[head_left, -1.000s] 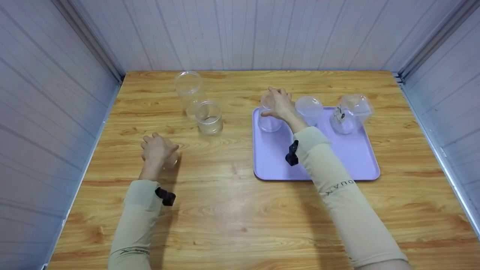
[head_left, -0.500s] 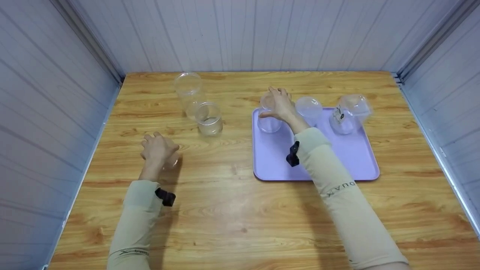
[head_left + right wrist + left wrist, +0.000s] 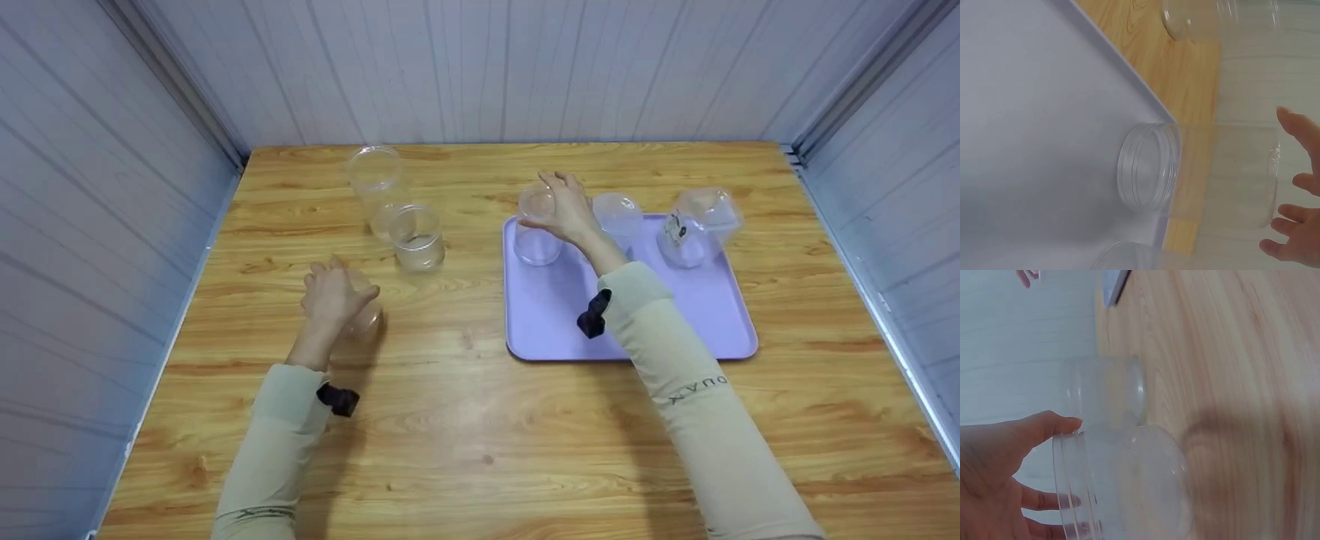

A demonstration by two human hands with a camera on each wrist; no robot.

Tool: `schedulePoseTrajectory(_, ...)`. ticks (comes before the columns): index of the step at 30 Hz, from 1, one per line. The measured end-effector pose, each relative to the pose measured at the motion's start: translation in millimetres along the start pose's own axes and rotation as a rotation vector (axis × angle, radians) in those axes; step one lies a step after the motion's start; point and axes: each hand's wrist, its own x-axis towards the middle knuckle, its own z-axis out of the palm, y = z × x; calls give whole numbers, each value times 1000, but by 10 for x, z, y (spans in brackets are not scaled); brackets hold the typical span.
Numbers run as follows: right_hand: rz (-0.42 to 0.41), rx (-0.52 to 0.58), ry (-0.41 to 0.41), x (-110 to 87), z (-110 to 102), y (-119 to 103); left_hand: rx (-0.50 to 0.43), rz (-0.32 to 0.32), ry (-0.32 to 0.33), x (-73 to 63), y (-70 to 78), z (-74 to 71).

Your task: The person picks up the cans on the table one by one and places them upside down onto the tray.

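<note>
Left hand pinches clear round plastic jar. Right hand spread, apparently empty, by clear plastic cylinder on lilac rectangular tray. Seemingly three placed; two clear plastic canisters beyond left hand remain.

- The tray is plain light purple, with a darker violet line along its near edge.
- The table is yellow-brown, with wavy wood grain, reddish-brown streaks and a few small dark knots.
- The back wall is pale bluish white, and thin grey lines run down it.
- The nearest jar is transparent and colourless.
- The left jar on the tray is also transparent; the yellow-brown wood shows through it.
- The middle jar on the tray is clear, with a slightly milky top.
- The angular jar is clear and carries black marks on a whitish patch.
- The left sleeve and the right sleeve are pale beige, with dark lettering.
- Both wrist devices are black.
</note>
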Motion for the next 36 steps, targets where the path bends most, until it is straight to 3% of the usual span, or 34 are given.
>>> schedulePoseTrajectory(6,-68,42,60,-69,-3,-6,-14,66,30,-35,107,0)
schedulePoseTrajectory(15,-157,61,83,-242,-7,-15,-50,122,68,-57,216,34)
schedulePoseTrajectory(25,-264,176,183,-464,77,62,-139,222,161,-88,353,113)
schedulePoseTrajectory(36,-323,313,269,-633,123,165,-289,278,211,-129,501,256)
